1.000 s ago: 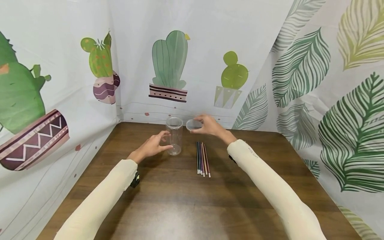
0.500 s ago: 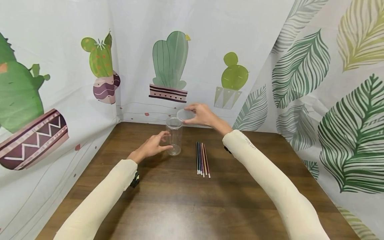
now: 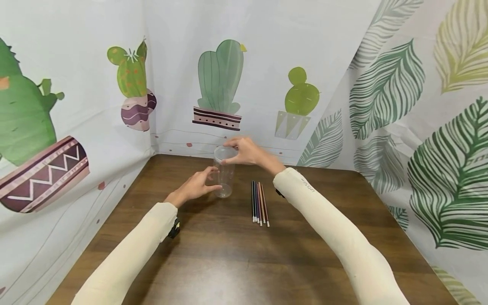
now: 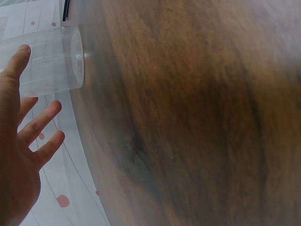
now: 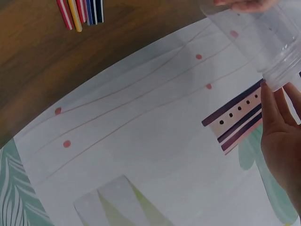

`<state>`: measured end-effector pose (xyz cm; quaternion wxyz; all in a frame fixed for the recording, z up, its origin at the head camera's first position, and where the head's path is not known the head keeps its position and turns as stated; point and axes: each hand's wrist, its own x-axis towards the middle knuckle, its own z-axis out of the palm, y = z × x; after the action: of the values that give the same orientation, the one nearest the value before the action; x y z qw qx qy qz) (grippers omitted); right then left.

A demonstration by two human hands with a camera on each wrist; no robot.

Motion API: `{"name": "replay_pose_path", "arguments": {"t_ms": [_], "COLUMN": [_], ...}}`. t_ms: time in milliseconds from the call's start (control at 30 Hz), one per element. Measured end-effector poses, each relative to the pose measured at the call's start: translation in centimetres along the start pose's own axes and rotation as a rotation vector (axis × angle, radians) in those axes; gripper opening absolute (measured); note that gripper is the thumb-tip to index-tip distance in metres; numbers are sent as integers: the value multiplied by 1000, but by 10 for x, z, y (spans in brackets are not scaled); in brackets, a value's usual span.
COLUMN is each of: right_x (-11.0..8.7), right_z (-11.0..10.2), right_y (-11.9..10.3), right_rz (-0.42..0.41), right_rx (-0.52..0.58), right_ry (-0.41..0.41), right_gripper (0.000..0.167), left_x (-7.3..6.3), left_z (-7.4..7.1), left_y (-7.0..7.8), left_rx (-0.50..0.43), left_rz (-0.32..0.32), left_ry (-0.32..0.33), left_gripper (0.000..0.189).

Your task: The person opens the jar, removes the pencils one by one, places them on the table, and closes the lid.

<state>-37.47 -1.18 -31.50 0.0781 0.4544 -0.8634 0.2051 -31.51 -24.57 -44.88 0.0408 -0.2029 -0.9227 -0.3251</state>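
A tall clear jar (image 3: pixel 225 180) stands upright near the table's back edge. My left hand (image 3: pixel 196 185) holds its lower left side, thumb toward me and fingers reaching round the far side; the left wrist view shows the thumb across the clear jar (image 4: pixel 49 63) and other fingers spread below it. My right hand (image 3: pixel 245 152) pinches the clear round lid (image 3: pixel 225 151) by its edge, at the top of the jar. In the right wrist view, the fingertips of my right hand (image 5: pixel 280 122) are right at the jar's rim, where the lid barely shows.
A row of several dark, purple and orange pencils (image 3: pixel 260 203) lies on the brown wooden table (image 3: pixel 213 254), right of the jar, white eraser ends toward me. A white curtain (image 3: pixel 171 84) printed with cacti and leaves hangs close behind the table and along both sides.
My right hand has lifted the lid and carried it leftward, from beside the jar to over its mouth. The left hand, jar and pencils have stayed in place; the view shifted slightly.
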Motion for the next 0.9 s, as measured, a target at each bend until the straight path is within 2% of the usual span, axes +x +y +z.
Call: {"name": "replay_pose_path", "arguments": {"t_ms": [267,633,900], "right_x": [-2,-6,-16], "right_z": [5,22,25], "right_y": [0,-3,-2], "right_rz": [22,74,115], "right_rx": [21,79,190], "right_ry": [-10,119,127], "right_gripper": [65,69,63], "left_x": [3,0,0], "left_z": [0,0,3], "left_y": [2,2,0], "left_rx": [-10,-7,-9], "left_rz": [4,5,5], "left_ry": [-3,8,9], "left_gripper": [70,72,70]}}
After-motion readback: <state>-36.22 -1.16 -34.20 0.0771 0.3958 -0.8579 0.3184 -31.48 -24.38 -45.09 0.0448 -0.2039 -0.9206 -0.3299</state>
